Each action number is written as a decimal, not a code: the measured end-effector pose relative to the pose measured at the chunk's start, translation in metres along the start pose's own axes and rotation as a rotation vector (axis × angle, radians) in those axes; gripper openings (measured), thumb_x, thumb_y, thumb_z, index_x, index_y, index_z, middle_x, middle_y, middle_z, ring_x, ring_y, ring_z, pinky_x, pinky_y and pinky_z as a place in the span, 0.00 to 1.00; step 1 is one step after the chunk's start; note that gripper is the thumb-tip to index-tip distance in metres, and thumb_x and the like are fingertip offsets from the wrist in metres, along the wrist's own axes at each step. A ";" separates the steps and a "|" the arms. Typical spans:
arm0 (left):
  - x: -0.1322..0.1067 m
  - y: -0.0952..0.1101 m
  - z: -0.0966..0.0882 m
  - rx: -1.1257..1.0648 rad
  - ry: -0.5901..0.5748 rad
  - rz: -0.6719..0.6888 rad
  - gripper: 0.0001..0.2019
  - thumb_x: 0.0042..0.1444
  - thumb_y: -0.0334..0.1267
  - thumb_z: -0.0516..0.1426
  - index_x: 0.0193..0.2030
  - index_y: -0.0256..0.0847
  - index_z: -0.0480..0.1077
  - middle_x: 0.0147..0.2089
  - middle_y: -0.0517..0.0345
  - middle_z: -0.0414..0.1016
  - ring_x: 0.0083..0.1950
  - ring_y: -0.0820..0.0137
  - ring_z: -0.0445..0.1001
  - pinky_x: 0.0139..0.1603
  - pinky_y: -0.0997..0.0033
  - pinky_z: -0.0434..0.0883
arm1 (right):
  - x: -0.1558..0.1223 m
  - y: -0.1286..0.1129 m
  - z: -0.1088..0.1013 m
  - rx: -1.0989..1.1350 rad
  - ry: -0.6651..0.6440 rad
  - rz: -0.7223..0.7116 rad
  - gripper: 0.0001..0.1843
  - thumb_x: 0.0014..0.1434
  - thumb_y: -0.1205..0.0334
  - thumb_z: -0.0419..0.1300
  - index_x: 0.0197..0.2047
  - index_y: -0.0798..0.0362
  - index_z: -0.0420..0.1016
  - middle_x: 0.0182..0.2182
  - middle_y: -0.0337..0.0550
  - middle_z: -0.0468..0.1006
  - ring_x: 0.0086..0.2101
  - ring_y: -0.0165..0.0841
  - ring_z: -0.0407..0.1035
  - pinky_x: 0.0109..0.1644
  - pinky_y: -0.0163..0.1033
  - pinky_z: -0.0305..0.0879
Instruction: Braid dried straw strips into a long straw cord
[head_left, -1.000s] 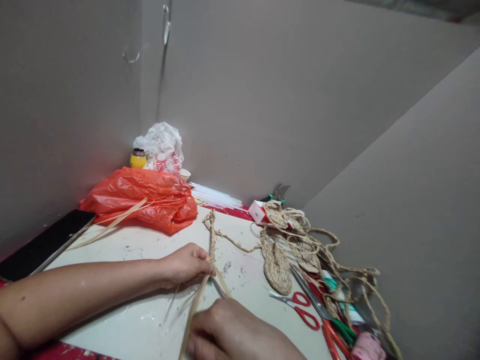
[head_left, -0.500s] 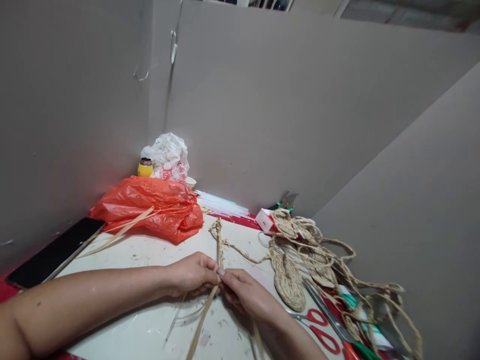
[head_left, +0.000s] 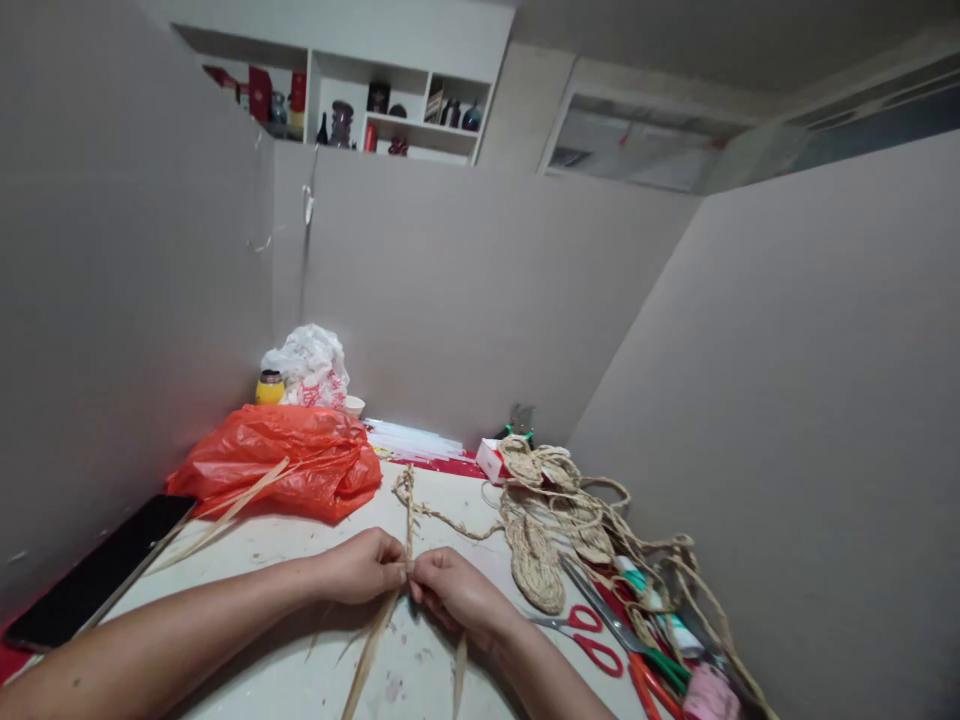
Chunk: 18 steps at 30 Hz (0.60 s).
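Note:
My left hand (head_left: 366, 566) and my right hand (head_left: 456, 592) meet over the white tabletop, fingertips closed in a pinch. Between them they grip the lower part of a narrow straw braid (head_left: 410, 512), which runs away from me to a looped end. Below the fingers, flat pale straw strands (head_left: 370, 655) hang toward me, one more beneath my right hand. A thin twisted cord (head_left: 459, 525) leads from the braid's far end to the right. There lie woven sole-shaped straw pieces (head_left: 536, 565), nearest to my right hand. The exact crossing of strands is hidden by my fingers.
Red-handled scissors (head_left: 592, 640) and larger shears (head_left: 607, 605) lie at right, beside tangled straw rope (head_left: 679, 560). An orange plastic bag (head_left: 289, 455) and a black phone (head_left: 101, 570) are at left. White sticks (head_left: 412, 440) lie at the back, before grey partitions (head_left: 420, 290).
My view has tilted up, bringing shelves over the partition into sight. Both hands still pinch the braid; the fingers have shifted slightly and my right hand is more curled.

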<state>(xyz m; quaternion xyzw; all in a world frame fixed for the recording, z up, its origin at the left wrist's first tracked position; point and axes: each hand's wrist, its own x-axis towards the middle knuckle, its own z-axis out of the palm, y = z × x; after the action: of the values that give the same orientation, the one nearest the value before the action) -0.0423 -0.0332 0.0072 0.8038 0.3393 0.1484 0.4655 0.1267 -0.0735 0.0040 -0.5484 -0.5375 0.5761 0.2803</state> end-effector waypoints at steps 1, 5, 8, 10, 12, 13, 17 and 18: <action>-0.001 0.002 -0.001 0.074 0.018 -0.026 0.13 0.50 0.40 0.51 0.31 0.34 0.73 0.23 0.64 0.65 0.25 0.76 0.58 0.26 0.79 0.56 | 0.001 -0.001 0.004 -0.005 0.040 -0.002 0.14 0.52 0.64 0.51 0.17 0.56 0.66 0.06 0.27 0.53 0.09 0.20 0.41 0.14 0.31 0.33; -0.009 0.012 -0.003 0.322 0.096 -0.118 0.12 0.49 0.37 0.50 0.27 0.35 0.73 0.22 0.61 0.67 0.26 0.73 0.62 0.28 0.77 0.58 | 0.004 -0.003 0.022 -0.002 0.161 -0.004 0.14 0.48 0.69 0.51 0.14 0.56 0.68 0.05 0.28 0.50 0.08 0.21 0.39 0.14 0.32 0.30; -0.022 0.019 0.001 0.411 0.152 -0.144 0.12 0.49 0.38 0.50 0.28 0.36 0.73 0.25 0.55 0.71 0.29 0.69 0.67 0.31 0.74 0.60 | 0.005 -0.003 0.034 0.047 0.208 0.012 0.13 0.46 0.68 0.52 0.13 0.55 0.67 0.04 0.29 0.51 0.08 0.21 0.40 0.14 0.32 0.32; -0.032 0.022 0.007 0.468 0.196 -0.151 0.14 0.51 0.39 0.49 0.32 0.36 0.74 0.31 0.48 0.75 0.34 0.64 0.71 0.35 0.70 0.63 | 0.004 -0.003 0.040 0.106 0.223 0.031 0.14 0.47 0.67 0.53 0.12 0.54 0.61 0.05 0.29 0.51 0.09 0.21 0.40 0.14 0.32 0.33; -0.040 0.025 0.015 0.515 0.238 -0.153 0.17 0.54 0.40 0.46 0.37 0.36 0.74 0.37 0.42 0.76 0.39 0.59 0.73 0.39 0.65 0.64 | 0.001 -0.004 0.045 0.171 0.219 0.055 0.17 0.48 0.66 0.52 0.12 0.52 0.55 0.06 0.29 0.51 0.09 0.21 0.39 0.14 0.31 0.34; -0.044 0.026 0.020 0.535 0.256 -0.155 0.17 0.55 0.40 0.45 0.40 0.36 0.73 0.40 0.40 0.75 0.41 0.58 0.73 0.41 0.63 0.64 | -0.002 -0.005 0.047 0.201 0.211 0.065 0.17 0.49 0.65 0.52 0.12 0.52 0.53 0.07 0.28 0.50 0.10 0.21 0.39 0.14 0.30 0.34; -0.055 0.031 0.042 0.584 0.289 -0.155 0.18 0.54 0.35 0.46 0.47 0.34 0.70 0.44 0.37 0.74 0.45 0.55 0.73 0.45 0.60 0.64 | -0.010 -0.007 0.054 0.282 0.198 0.051 0.16 0.51 0.63 0.51 0.15 0.52 0.53 0.09 0.27 0.49 0.11 0.20 0.39 0.14 0.28 0.34; -0.058 0.032 0.049 0.596 0.288 -0.142 0.18 0.53 0.34 0.46 0.48 0.34 0.70 0.45 0.37 0.74 0.45 0.55 0.73 0.46 0.60 0.64 | -0.012 -0.007 0.054 0.296 0.194 0.042 0.15 0.51 0.64 0.52 0.16 0.53 0.55 0.09 0.27 0.50 0.11 0.19 0.39 0.14 0.28 0.33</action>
<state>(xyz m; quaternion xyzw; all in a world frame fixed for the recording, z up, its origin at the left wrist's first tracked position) -0.0442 -0.1148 0.0132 0.8498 0.4850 0.1218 0.1666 0.0774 -0.0991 0.0047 -0.5651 -0.4057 0.5991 0.3965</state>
